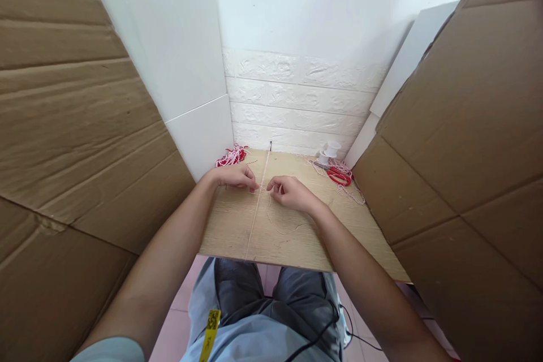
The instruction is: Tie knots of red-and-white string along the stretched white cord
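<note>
A thin pale cord (254,220) runs taut from a small dark nail (270,143) at the back of the wooden board down to its front edge. Left of this cord, my left hand (238,176) is closed in a pinch on a fine thread at the cord. My right hand (292,192), just to the right, pinches a fine thread too, its fingertips a little apart from the cord. A loose end of pale thread (280,232) curves over the board below my right hand. The thread between the fingertips is too fine to follow exactly.
A heap of red and pink yarn (232,155) lies at the back left. Red-handled scissors (339,175) rest on pink thread at the back right, beside white spools (331,150). Cardboard walls (445,169) flank the wooden board (229,237). Black cable (316,339) hangs near my lap.
</note>
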The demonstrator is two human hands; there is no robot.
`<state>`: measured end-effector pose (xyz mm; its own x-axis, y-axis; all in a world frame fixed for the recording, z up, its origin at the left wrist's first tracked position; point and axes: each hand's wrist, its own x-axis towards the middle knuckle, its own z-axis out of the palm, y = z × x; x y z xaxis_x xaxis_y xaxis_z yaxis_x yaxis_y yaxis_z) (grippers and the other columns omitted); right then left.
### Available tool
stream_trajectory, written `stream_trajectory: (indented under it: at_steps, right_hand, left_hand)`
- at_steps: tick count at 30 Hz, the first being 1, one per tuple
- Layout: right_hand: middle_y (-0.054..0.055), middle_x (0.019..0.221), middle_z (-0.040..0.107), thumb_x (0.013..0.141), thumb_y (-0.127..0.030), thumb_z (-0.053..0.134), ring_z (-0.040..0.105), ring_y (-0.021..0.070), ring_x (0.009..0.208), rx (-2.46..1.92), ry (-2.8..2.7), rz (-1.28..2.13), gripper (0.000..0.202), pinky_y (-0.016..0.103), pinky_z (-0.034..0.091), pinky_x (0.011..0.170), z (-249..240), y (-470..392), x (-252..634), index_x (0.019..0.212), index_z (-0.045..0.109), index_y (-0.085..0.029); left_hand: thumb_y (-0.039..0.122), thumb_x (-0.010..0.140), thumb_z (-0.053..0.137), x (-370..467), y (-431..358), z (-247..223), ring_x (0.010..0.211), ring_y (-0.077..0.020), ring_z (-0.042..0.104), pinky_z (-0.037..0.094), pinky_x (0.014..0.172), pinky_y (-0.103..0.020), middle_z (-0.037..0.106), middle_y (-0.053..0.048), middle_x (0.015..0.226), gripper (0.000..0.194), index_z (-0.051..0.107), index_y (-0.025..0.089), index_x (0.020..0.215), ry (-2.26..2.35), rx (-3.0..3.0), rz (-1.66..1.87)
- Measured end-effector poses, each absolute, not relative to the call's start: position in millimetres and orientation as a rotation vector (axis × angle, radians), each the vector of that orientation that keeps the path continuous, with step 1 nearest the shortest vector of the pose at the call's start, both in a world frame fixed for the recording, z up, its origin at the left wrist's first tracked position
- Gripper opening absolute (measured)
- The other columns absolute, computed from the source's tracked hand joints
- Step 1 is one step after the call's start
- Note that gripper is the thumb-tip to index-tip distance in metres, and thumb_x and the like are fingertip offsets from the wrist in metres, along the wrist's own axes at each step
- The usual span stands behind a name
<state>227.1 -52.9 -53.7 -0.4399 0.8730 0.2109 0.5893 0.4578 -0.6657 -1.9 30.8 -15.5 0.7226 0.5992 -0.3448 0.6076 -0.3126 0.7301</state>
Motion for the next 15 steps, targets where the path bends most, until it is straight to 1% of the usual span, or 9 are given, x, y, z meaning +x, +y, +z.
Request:
stream_trajectory:
  at_steps: [4,10,15]
  right_hand:
    - [-0.001,0.077,0.064,0.077,-0.007,0.055,0.055,0.01,0.065,-1.199,-2.226,0.683,0.028,0.021,0.037,0.061,-55,-52,229,0.098,0.07,-0.017]
    - [-0.002,0.074,0.063,0.08,-0.013,0.059,0.054,0.0096,0.062,-1.21,-2.257,0.732,0.022,0.021,0.036,0.059,-63,-49,228,0.1,0.069,-0.017]
    - [-0.001,0.073,0.063,0.081,-0.014,0.06,0.053,0.0097,0.062,-1.218,-2.272,0.715,0.016,0.021,0.035,0.058,-66,-48,226,0.094,0.07,-0.017]
  left_hand:
    - [0.047,0.07,0.072,-1,32,-17,0.045,-0.0088,0.033,0.019,0.044,-0.025,0.046,0.002,0.049,0.032,0.074,0.015,0.069,0.915,2.05,-0.012]
    - [0.042,0.064,0.074,2,30,-15,0.048,-0.0096,0.036,0.023,0.046,-0.026,0.051,0.002,0.051,0.027,0.074,0.015,0.067,0.963,2.09,-0.043]
    - [0.04,0.06,0.076,7,26,-14,0.047,-0.0099,0.035,0.021,0.045,-0.026,0.047,0.002,0.048,0.025,0.072,0.016,0.062,1.028,2.088,-0.047]
